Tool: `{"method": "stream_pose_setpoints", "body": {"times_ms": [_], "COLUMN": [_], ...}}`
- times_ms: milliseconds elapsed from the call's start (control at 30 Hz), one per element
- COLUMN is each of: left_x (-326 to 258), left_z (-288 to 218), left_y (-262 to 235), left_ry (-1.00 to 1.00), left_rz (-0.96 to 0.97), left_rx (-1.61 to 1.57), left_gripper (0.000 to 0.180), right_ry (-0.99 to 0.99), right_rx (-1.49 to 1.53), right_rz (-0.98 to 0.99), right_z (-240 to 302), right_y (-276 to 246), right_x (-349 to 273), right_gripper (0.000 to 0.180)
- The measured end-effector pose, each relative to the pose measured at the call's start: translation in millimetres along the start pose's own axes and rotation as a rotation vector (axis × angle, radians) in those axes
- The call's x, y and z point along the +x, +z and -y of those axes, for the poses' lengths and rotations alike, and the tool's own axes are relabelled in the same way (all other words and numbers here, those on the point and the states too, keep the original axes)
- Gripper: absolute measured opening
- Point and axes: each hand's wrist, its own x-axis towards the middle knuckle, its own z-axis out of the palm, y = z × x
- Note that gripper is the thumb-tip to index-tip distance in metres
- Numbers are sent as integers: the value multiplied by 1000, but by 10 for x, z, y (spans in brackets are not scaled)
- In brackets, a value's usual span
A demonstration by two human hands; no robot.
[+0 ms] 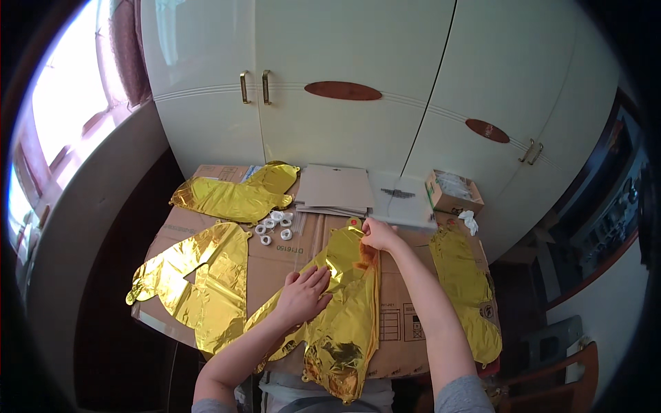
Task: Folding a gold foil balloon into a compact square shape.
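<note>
Balloon in hand: a flat gold foil balloon (344, 303) lies lengthwise on the cardboard sheet (399, 323), its near end hanging over the edge closest to the person, its far end pointing toward the wardrobe.
Left hand: the left hand (303, 294) lies flat, palm down, fingers spread, pressing on the left side of that balloon about halfway along it.
Right hand: the right hand (380, 235) is at the balloon's far tip, fingers pinched together on the foil there; a small red piece shows just beside the fingertips, too small to make out.
Hands together or apart: apart, one at the middle of the balloon and one at its tip.
Left of the balloon: a second gold foil balloon (200, 282), flat, with a triangular gap in it, near the left edge of the cardboard.
Far left corner: a third gold balloon (237, 196), flat as well.
Right edge: a fourth gold balloon (468, 282), long and narrow, running along the cardboard's right side.
Between the balloons: a cluster of small white rings (275, 227).
Far side: a stack of grey card sheets (335, 189), a white flat packet (401, 199) beside it, then a small open cardboard box (453, 193).
Behind: white wardrobe doors (344, 103) with brass handles.
</note>
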Motion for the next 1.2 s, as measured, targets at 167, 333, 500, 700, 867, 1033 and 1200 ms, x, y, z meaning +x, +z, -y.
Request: {"method": "stream_pose_setpoints", "body": {"times_ms": [167,333,500,700,867,1033,1200], "left_x": [-2,0,22,-57,-374,-845,-845], "left_z": [-3,-4,-7,93,145,216,200], "left_y": [-14,-26,-52,-94,-684,-778,-669], "left_ry": [-6,-21,-23,-80,-246,-406,-461], "left_rz": [3,13,39,-73,124,200,190], "left_rx": [-5,-27,-39,-28,-12,20,-130], "left_gripper": [58,59,64,62,60,67,66], "right_ry": [44,3,-101,-548,-1026,-1044,-1026], "right_rx": [-112,-158,-149,-129,-192,-231,-218], "right_rz": [29,8,-137,-485,34,86,68], "right_z": [96,54,1,459,648,475,318], "right_y": [-40,-67,-14,309,440,625,591], "right_x": [-7,5,-36,-731,-1811,-2038,-2114], "right_gripper": [35,32,29,37,38,36,37]}}
